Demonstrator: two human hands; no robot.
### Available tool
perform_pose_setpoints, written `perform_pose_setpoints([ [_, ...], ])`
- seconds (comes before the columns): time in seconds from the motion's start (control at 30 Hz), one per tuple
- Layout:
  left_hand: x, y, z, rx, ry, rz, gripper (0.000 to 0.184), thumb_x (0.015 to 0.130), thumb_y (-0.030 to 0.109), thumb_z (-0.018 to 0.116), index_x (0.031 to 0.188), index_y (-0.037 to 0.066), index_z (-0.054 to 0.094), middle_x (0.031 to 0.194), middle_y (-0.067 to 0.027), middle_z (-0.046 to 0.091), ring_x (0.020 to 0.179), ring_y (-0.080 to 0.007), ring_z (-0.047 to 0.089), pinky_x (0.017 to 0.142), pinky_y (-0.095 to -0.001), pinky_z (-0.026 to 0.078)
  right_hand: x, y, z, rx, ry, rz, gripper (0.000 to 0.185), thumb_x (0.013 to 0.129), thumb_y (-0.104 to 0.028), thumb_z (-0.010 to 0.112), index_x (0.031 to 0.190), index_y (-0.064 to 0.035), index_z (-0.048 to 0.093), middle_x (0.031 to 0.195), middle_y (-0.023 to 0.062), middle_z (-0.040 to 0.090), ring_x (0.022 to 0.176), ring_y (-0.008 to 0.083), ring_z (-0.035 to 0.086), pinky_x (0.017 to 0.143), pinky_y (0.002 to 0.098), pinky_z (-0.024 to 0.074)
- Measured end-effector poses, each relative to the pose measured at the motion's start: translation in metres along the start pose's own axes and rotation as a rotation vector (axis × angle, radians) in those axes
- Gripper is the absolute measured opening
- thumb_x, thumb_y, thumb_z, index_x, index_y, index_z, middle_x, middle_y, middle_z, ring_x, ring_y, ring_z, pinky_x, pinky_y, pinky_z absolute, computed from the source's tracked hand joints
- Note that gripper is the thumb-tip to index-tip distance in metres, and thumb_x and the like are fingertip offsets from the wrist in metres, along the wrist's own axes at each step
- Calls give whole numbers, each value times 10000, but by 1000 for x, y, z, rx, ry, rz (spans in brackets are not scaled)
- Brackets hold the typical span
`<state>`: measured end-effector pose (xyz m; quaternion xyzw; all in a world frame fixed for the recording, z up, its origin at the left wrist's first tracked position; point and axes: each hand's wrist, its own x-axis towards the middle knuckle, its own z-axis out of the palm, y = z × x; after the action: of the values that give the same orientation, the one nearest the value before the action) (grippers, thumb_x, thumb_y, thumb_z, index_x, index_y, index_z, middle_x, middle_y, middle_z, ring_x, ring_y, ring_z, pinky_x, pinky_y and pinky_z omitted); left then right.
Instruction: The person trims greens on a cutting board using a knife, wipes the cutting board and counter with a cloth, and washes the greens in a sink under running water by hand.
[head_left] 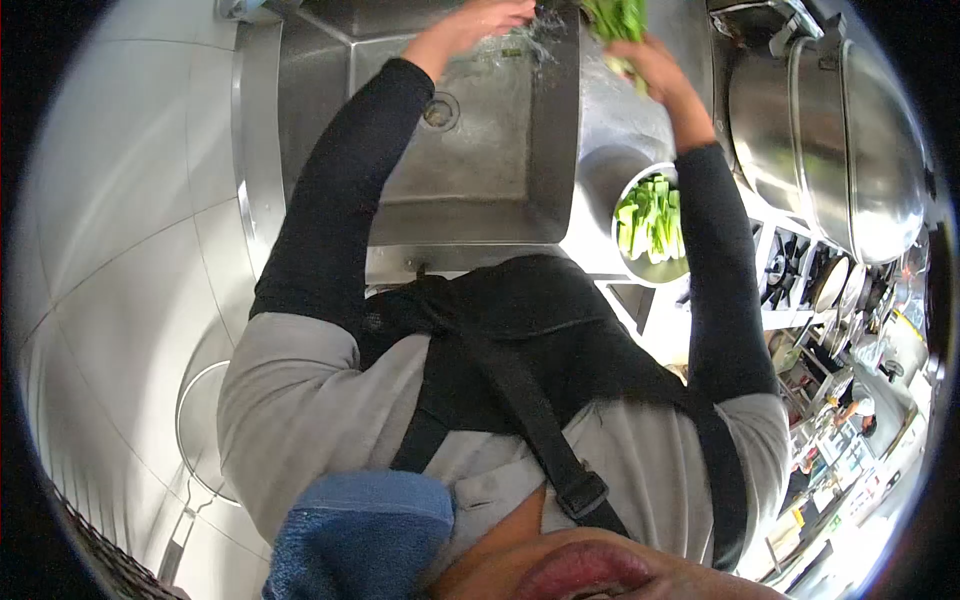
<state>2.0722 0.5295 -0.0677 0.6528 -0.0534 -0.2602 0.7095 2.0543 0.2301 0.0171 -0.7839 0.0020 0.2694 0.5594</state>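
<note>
My right hand is closed around a bunch of leafy greens over the metal surface just right of the sink. The top of the bunch runs out of view. My left hand is over the far part of the stainless steel sink, fingers stretched out toward splashing water and holding nothing that I can see. Below my right forearm stands a bowl with cut green stalks in it, partly covered by my sleeve.
A drain lies in the sink floor, and a small green scrap sits near the far end. Large metal pots stand at right, with stove burners below. A round strainer hangs at left. Another person is far off at right.
</note>
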Motion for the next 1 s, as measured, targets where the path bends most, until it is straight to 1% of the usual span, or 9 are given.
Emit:
perform_pose_setpoints([
  [0.2,-42,-114,5,-355,403,-393,542,931,404,641,1328,42,569,1285,-122,633,1209,-248,574,1050,-382,428,-58,57,-43,-442,124,154,534,793,-377,747,1140,20,664,1010,103,700,843,230,636,797,368,527],
  [0.23,-54,-120,9,-382,389,-449,522,941,390,625,1330,48,563,1308,-125,616,1217,-246,568,1061,-378,418,-56,57,-44,-467,65,323,644,799,-463,748,1183,43,641,1179,214,656,1054,313,622,975,394,454],
  [0.33,-96,-124,12,-424,377,-527,466,946,356,613,1303,59,574,1282,-103,620,1168,-218,581,1033,-362,427,-34,92,-68,-1355,370,127,626,848,-535,685,1132,23,670,1174,253,655,1065,374,631,908,394,488],
  [0.4,-127,-125,1,-425,439,-516,441,940,339,621,1282,62,586,1240,-83,635,1123,-200,595,1000,-351,441,-53,-1,-19,-1340,687,-75,590,879,-539,648,1113,2,680,1107,248,680,1031,383,651,856,397,509],
  [0.53,-170,-116,-1,-424,595,-413,405,942,309,626,1251,50,600,1179,-73,652,1075,-192,612,962,-329,457,38,-23,95,-787,28,-285,403,903,-388,623,976,-2,710,822,164,715,799,312,697,733,402,521],
  [0.57,-179,-111,3,-438,632,-384,393,947,300,623,1244,44,603,1167,-75,657,1066,-192,617,955,-322,461,70,-12,130,-837,-187,-190,341,871,-328,631,947,-6,712,855,173,716,775,308,689,722,412,525],
  [0.63,-202,-95,9,-433,661,-325,390,960,283,614,1249,22,598,1167,-87,657,1062,-195,624,961,-319,468,159,75,198,-1380,-557,-681,292,865,-222,578,978,12,713,1036,212,703,945,362,678,793,442,543],
  [0.9,-313,-58,26,-304,949,-149,398,1007,251,568,1278,-41,562,1198,-135,631,1114,-226,616,1035,-354,461,247,222,263,-1440,-41,-283,586,937,-103,416,1499,24,307,1594,249,186,1426,450,303,1175,514,249],
  [1.0,-329,-76,27,-325,1000,-157,377,1011,233,562,1269,-43,562,1187,-135,627,1122,-233,609,1035,-358,462,224,245,288,-1087,-72,-85,437,960,-146,454,1376,-14,473,1434,239,439,1350,390,426,1127,552,311],
])
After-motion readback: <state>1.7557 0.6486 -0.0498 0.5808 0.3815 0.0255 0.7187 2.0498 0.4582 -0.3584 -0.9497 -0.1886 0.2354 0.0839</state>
